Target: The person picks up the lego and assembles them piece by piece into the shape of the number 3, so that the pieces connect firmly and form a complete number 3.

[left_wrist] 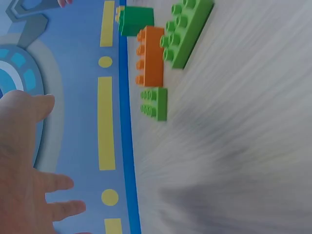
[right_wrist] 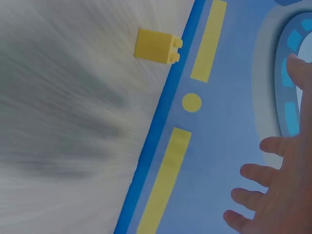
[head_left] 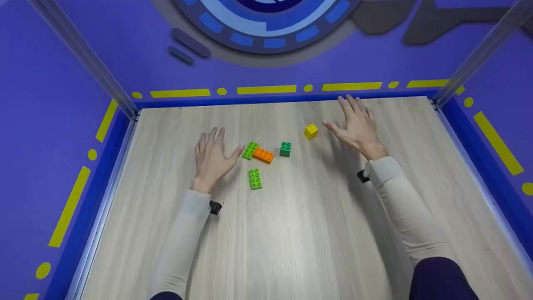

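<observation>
In the head view my left hand (head_left: 213, 160) is held over the table with fingers spread, its thumb near a light green brick (head_left: 250, 150). An orange brick (head_left: 263, 155) lies right beside that one, and another light green brick (head_left: 255, 179) lies nearer to me. To their right stands a dark green brick (head_left: 285, 149). My right hand (head_left: 359, 128) is raised with fingers spread, its thumb pointing toward a yellow brick (head_left: 311, 131). Both hands hold nothing. The left wrist view shows the orange brick (left_wrist: 150, 56) from the side; the right wrist view shows the yellow brick (right_wrist: 157, 46).
The pale wooden table (head_left: 287, 233) is enclosed by blue panels at the back (head_left: 266, 77) and both sides. Metal posts rise at its two far corners. A small black device (head_left: 215, 207) sits at my left wrist, another (head_left: 363, 176) at my right.
</observation>
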A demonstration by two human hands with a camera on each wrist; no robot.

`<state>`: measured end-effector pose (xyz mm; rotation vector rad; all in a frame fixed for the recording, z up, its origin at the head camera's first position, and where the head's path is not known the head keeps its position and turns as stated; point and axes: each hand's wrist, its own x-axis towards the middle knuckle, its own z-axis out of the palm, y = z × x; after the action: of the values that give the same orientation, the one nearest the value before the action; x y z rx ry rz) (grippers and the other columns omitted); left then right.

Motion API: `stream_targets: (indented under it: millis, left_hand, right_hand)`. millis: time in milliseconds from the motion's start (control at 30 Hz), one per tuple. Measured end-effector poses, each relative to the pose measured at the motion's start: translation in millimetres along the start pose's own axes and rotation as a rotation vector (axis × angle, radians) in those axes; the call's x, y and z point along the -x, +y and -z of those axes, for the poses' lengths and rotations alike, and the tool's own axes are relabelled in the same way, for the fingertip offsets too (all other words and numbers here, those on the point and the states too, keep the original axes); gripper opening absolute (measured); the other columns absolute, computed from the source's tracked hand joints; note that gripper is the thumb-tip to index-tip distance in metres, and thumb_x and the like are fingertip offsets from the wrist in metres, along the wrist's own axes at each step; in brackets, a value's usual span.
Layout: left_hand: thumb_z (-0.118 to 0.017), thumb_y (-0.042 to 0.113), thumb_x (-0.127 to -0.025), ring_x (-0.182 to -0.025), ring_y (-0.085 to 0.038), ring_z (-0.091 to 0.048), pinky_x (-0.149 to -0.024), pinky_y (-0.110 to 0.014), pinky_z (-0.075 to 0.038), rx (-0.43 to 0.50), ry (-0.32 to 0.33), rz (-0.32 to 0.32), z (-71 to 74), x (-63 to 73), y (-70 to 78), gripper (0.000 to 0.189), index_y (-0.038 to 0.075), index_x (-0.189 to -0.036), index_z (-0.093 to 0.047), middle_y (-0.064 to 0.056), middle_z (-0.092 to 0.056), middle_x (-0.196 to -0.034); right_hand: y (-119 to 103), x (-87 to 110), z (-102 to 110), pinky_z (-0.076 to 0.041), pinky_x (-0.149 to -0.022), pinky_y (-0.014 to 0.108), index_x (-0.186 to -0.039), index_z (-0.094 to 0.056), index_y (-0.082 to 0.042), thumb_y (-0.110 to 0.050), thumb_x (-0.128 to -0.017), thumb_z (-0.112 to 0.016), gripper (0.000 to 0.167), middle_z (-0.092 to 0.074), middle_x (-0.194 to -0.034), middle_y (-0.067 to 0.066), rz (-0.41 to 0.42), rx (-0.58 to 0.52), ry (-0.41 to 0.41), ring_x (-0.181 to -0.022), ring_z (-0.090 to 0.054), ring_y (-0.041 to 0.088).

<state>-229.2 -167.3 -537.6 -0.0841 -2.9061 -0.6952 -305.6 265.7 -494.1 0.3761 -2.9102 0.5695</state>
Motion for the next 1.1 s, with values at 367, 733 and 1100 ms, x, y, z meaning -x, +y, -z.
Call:
stream_targets:
  millis: [367,733,1100]
  left_hand:
    - [-0.061,0.067,-0.099,-0.153,-0.041,-0.04,-0.123,-0.059,-0.031,0.06,0.008,0.01,-15.9,30.6,7.7,0.092,0.004,-0.163,-0.042,-0.018,-0.043,-0.166]
    - [-0.065,0.069,-0.095,-0.146,-0.042,-0.048,-0.119,-0.059,-0.038,0.085,-0.032,-0.004,-35.8,51.8,25.0,0.094,0.0,-0.157,-0.05,-0.019,-0.052,-0.159]
    - [-0.073,0.068,-0.09,-0.124,-0.042,-0.056,-0.104,-0.051,-0.047,0.074,-0.099,0.018,-48.3,65.8,31.3,0.097,-0.002,-0.154,-0.052,-0.021,-0.06,-0.141]
  right_hand:
    - [1.6,3.4,-21.4,-0.015,-0.128,0.067,-0.171,-0.026,-0.014,-0.063,-0.096,-0.069,0.1,-0.024,-0.177,0.016,-0.039,-0.138,-0.024,-0.163,-0.022,0.042]
    - [2.2,4.9,-39.6,-0.022,-0.127,0.068,-0.171,-0.026,-0.016,-0.072,-0.094,-0.066,0.103,-0.03,-0.174,0.018,-0.116,-0.272,-0.006,-0.159,-0.03,0.043]
    - [-4.1,3.9,-60.8,-0.028,-0.126,0.063,-0.169,-0.03,-0.013,-0.066,-0.095,-0.07,0.099,-0.033,-0.172,0.017,-0.154,-0.416,-0.041,-0.159,-0.031,0.041]
